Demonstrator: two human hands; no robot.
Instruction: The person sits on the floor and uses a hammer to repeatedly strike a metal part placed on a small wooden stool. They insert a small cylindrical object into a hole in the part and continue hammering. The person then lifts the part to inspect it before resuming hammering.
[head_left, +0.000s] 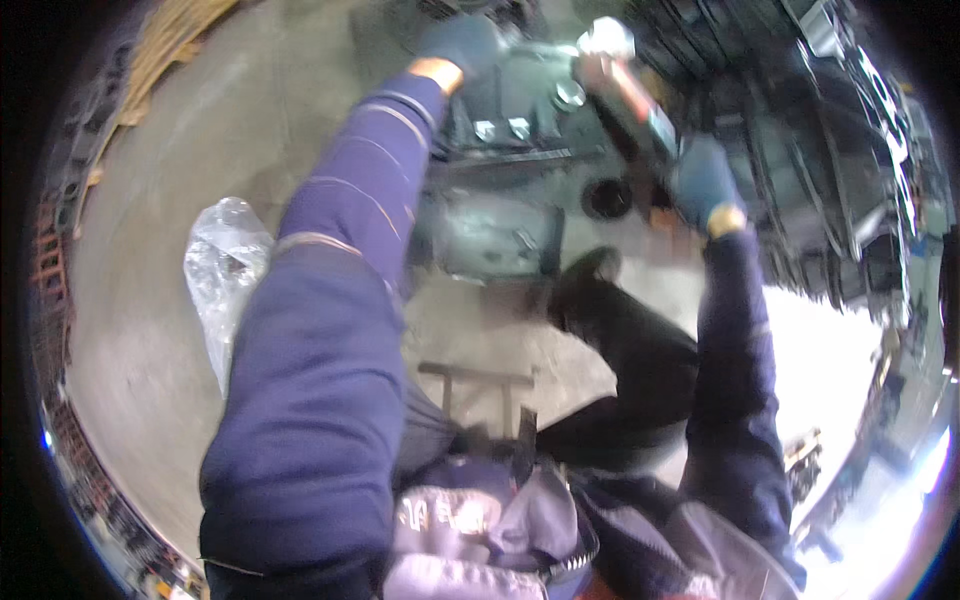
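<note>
My right hand (705, 180), in a dark blue-grey glove, is closed round the rear of a long red and black tool (630, 92). The tool slants up and left, and a bright whitish shape sits at its far end; blur hides its exact kind. My left hand (462, 48), gloved alike, reaches to the top of the view. It is at the upper left of a dark assembly (515, 95) with small shiny fittings. Its fingers are smeared, so its grip cannot be made out. Below the assembly lies a glossy grey-green panel (490, 235).
A clear plastic bag (228, 265) lies on the concrete floor, left of my left arm. Stacked black parts (800, 150) crowd the right side. A round black piece (607, 198) sits near my right hand. A dark metal frame (475, 378) stands close to my body.
</note>
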